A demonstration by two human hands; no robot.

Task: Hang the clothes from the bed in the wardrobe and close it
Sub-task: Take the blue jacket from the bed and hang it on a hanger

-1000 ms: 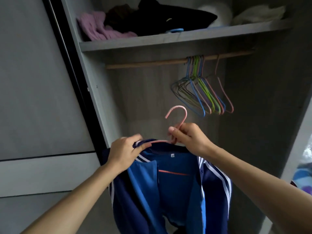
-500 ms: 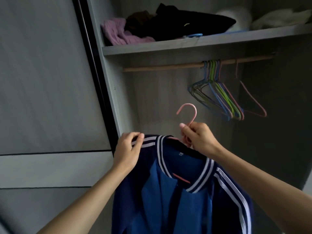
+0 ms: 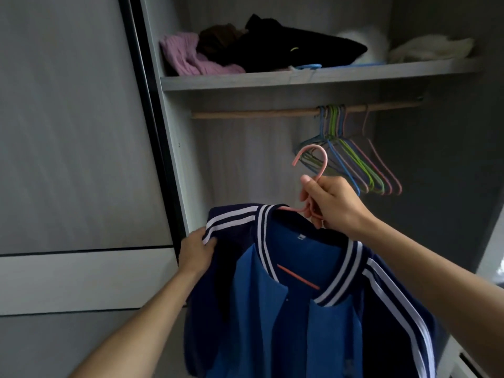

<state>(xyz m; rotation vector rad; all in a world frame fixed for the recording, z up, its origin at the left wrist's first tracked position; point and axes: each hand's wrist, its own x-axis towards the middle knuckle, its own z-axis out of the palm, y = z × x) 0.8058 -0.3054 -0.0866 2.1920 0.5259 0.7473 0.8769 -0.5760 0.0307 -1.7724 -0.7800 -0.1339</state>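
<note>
Head view showed a person standing at an open wardrobe [image 3: 174, 148], both bare arms raised in front of it. The right hand [image 3: 331, 204] was clenched round the neck of a pink hanger [image 3: 325, 160], fingers curled just below the hook, which stood free above the fist and opened to the left. A blue jacket [image 3: 300, 296] with white stripes on its collar and sleeves hung on that hanger, front open and facing the camera, with a lighter blue lining and a thin orange line inside the back. The left hand [image 3: 196, 251] grasped the jacket at its left shoulder, thumb on the fabric just under the white stripes and fingers hidden behind it. The jacket was in front of the wardrobe's opening, below the wooden rail [image 3: 253, 113] and not touching it; the hook was lower than the rail and near a bunch of empty hangers [image 3: 362, 165], blue, green and pink, that hung from the rail's right part. Above the rail ran a grey shelf [image 3: 272, 79] carrying a pink knitted piece [image 3: 188, 57] at its left end, a dark brown and a black garment [image 3: 286, 50] beside it, and pale fluffy things [image 3: 431, 47] to the right. A grey sliding door [image 3: 68, 132] with a black edge filled the left side.
</note>
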